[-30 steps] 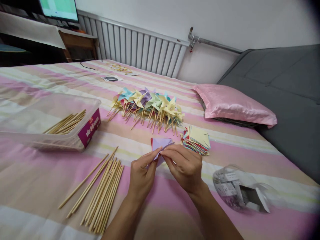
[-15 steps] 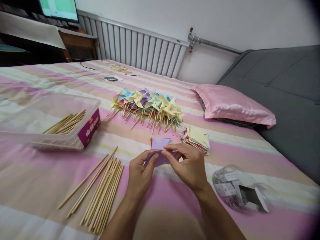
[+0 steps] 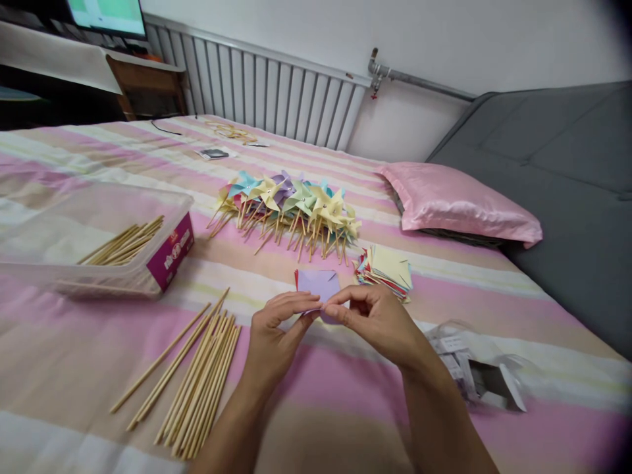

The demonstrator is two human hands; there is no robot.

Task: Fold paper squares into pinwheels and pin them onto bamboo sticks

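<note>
Head view: your left hand [image 3: 279, 324] now lays its fingers straight over the purple paper [image 3: 330, 319], thumb beneath, pinching it; half a second ago they gripped its edge. Your right hand [image 3: 379, 319] pinches the same sheet, thumb against forefinger. The paper sits before the small paper stack [image 3: 316, 282], above the striped bedspread [image 3: 336, 378]. Judgement: shaping appears unfinished.

White radiator [image 3: 257, 85] against pale wall [image 3: 444, 39], gray headboard [image 3: 553, 151] right.

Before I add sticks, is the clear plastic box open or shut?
Open: no lid shows over the plastic box, and the wooden sticks inside lie uncovered. Its left end is cut off.
</note>
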